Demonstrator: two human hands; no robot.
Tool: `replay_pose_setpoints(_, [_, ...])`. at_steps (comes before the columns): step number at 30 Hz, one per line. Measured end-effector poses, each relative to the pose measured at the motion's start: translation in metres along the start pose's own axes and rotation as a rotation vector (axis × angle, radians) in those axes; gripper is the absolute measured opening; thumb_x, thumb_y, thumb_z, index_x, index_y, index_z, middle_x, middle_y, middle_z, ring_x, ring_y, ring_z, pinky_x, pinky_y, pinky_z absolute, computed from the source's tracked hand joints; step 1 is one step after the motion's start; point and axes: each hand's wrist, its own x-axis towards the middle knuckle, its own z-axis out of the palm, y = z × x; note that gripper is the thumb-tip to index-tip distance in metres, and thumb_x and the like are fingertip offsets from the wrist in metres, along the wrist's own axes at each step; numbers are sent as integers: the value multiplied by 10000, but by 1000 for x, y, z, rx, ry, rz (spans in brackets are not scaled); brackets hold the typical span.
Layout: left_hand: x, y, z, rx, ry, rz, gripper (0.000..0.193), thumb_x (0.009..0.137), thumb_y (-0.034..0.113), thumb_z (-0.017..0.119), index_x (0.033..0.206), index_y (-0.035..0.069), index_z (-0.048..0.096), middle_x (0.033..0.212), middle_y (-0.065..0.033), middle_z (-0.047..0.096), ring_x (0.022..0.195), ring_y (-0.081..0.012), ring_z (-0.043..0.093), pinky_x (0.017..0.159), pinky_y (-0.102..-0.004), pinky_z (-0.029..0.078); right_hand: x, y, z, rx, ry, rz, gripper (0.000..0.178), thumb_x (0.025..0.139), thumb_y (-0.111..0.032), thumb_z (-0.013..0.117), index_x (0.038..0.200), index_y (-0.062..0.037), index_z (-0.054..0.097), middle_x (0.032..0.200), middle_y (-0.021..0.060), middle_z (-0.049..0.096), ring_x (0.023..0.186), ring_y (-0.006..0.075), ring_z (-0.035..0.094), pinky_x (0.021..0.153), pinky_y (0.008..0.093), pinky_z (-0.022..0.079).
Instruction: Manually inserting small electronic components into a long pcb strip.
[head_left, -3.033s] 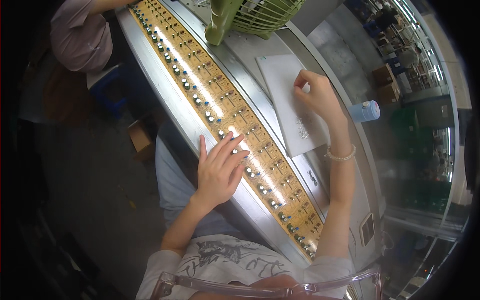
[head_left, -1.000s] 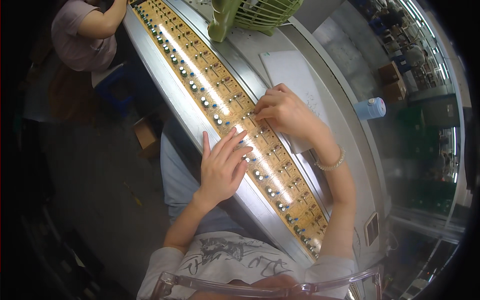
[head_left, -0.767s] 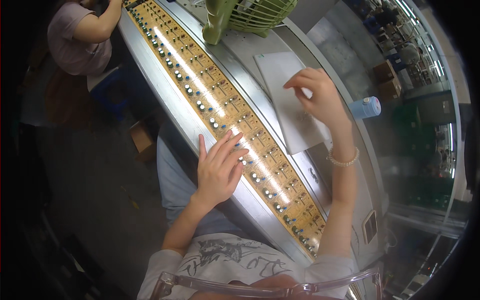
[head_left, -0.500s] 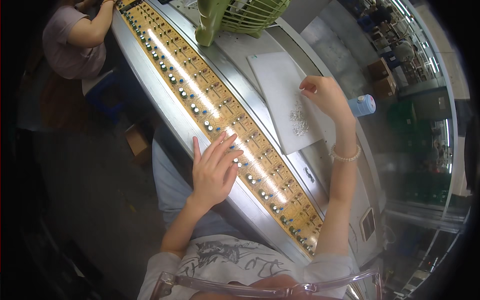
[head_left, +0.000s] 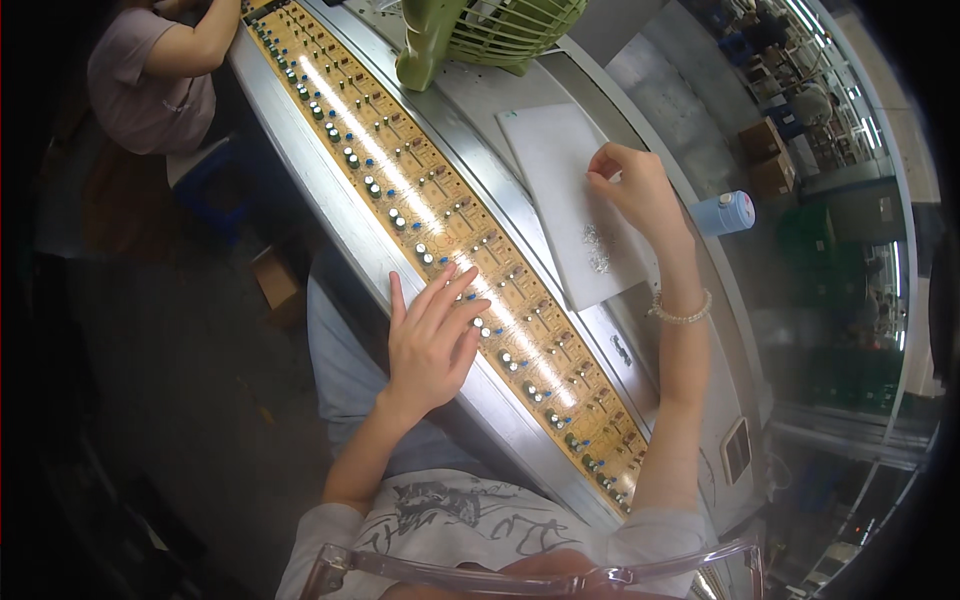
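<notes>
A long row of tan circuit boards (head_left: 462, 229) fitted with small capacitors and other parts runs diagonally along a metal conveyor. My left hand (head_left: 428, 348) rests on its near edge, fingers spread, with the fingertips over the boards. To the right, my right hand (head_left: 637, 190) hovers above a white pad (head_left: 552, 160), thumb and forefinger pinched together. Whatever they may hold is too small to make out. Beside that hand, a loose pile of tiny silvery wire-leaded parts (head_left: 597, 250) lies on the pad.
A green fan (head_left: 510, 35) stands beyond the pad. A light blue bottle (head_left: 726, 213) is right of my right hand, and a phone-like device (head_left: 736, 450) lies nearer me. Another person (head_left: 155, 75) sits at the far left of the line. A cardboard box (head_left: 276, 279) is on the floor.
My right hand has shifted slightly left and up over the pad, still pinched. The left hand stays spread at the boards. The whole view has shifted a little.
</notes>
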Motion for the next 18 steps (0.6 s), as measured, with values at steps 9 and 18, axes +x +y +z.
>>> replay_pose_setpoints(9, [1,0,1,-29,17,-18,229,802,86,584,1012,103,674,1262,-87,590,1276,-303,467,1124,-593,35,2,-7,21,-122,84,-414,80,745,-1,642,822,-10,662,797,107,642,755,282,607,696,361,499])
replay_pose_setpoints(18, [2,0,-1,-30,8,-22,237,811,102,577,1027,103,675,1271,-92,583,1275,-304,467,1125,-589,32,3,-15,19,17,55,-423,92,743,-3,668,825,-41,681,809,77,656,760,225,623,748,341,471])
